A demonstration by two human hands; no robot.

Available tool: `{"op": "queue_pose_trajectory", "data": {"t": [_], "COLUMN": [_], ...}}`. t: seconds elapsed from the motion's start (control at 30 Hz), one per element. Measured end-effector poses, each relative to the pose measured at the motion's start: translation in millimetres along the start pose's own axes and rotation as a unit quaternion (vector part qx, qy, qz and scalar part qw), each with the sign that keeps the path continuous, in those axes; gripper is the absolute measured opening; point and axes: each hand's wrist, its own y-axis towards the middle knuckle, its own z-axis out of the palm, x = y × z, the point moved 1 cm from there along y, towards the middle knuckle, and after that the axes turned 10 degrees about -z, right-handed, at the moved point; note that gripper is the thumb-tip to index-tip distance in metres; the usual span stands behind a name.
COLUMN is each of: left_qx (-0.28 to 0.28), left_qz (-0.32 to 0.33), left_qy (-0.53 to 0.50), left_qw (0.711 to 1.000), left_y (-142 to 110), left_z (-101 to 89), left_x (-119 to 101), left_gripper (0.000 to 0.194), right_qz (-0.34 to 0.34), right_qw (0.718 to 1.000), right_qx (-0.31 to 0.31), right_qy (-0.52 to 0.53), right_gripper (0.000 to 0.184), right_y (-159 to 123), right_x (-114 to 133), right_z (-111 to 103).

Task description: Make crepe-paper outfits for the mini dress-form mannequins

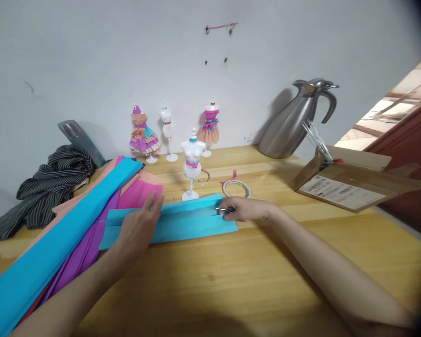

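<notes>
- Blue paper is touched by left hand, fingers slightly spread.
- Slim tool, pointed left, is gripped by right hand.
- Paper is laid lengthwise left-to-right.

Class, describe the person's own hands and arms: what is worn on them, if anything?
The left hand and right hand are ungloved. The left forearm and right forearm are bare, with no sleeves in view. I can make out no watch, bracelet or ring, though finer details are too blurred to tell.
</notes>
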Motion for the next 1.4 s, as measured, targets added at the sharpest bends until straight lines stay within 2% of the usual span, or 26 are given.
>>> {"op": "queue_pose_trajectory", "data": {"t": [0.13, 0.23, 0.33, 0.43, 0.5, 0.6, 0.67, 0.73, 0.8, 0.97, 1.13, 1.3, 1.4], "left_qx": [0.001, 0.043, 0.073, 0.055, 0.013, -0.058, -0.086, -0.088, -0.058, 0.014, 0.066, 0.122, 0.155], "left_qz": [0.055, 0.083, 0.155, 0.256, 0.285, 0.244, 0.174, 0.106, 0.072, 0.055, 0.062, 0.045, 0.033], "left_qy": [-0.004, -0.007, -0.042, -0.077, -0.095, -0.131, -0.164, -0.195, -0.209, -0.175, -0.162, -0.153, -0.161], "left_qw": [0.998, 0.996, 0.984, 0.962, 0.954, 0.959, 0.967, 0.971, 0.973, 0.983, 0.983, 0.980, 0.974], "left_y": [-3.3, -4.1, -9.1, -16.8, -18.2, -9.4, 2.3, 14.9, 25.2, 31.9, 18.7, -1.4, -10.9], "left_z": [14.3, 17.5, 22.2, 30.9, 35.8, 38.8, 40.1, 43.5, 49.1, 52.3, 32.3, 21.1, 16.2], "left_x": [-12.4, -18.0, -27.3, -40.1, -46.0, -45.1, -38.1, -29.2, -21.9, -16.3, -20.6, -21.4, -13.5], "left_gripper": [0.048, 0.030, 0.021, 0.017, 0.016, 0.017, 0.020, 0.024, 0.027, 0.036, 0.011, 0.011, 0.008], "right_qz": [0.031, 0.032, 0.036, 0.063, 0.079, 0.097, 0.111, 0.125, 0.144, 0.179, 0.176, 0.165, 0.127], "right_qw": [0.999, 0.995, 0.981, 0.966, 0.957, 0.945, 0.940, 0.933, 0.924, 0.913, 0.913, 0.919, 0.940], "right_qx": [-0.017, -0.048, -0.077, -0.084, -0.083, -0.072, -0.064, -0.063, -0.068, -0.072, -0.070, -0.053, -0.028], "right_qy": [-0.013, -0.084, -0.176, -0.236, -0.267, -0.303, -0.317, -0.332, -0.347, -0.360, -0.361, -0.353, -0.317], "right_gripper": [0.012, 0.009, 0.009, 0.009, 0.007, 0.005, 0.007, 0.010, 0.011, 0.018, 0.026, 0.023, 0.019], "right_y": [1.4, 2.8, 5.0, 6.6, 6.6, 5.5, 4.5, 3.7, 3.0, 0.6, -1.2, -0.6, -3.7], "right_x": [1.6, 2.0, 5.3, 9.4, 11.6, 14.6, 17.7, 22.5, 28.1, 36.5, 34.1, 32.9, 35.1], "right_z": [2.3, 2.8, 5.0, 8.5, 10.0, 10.9, 11.0, 11.1, 11.3, 11.1, 9.6, 8.3, 6.7]}}
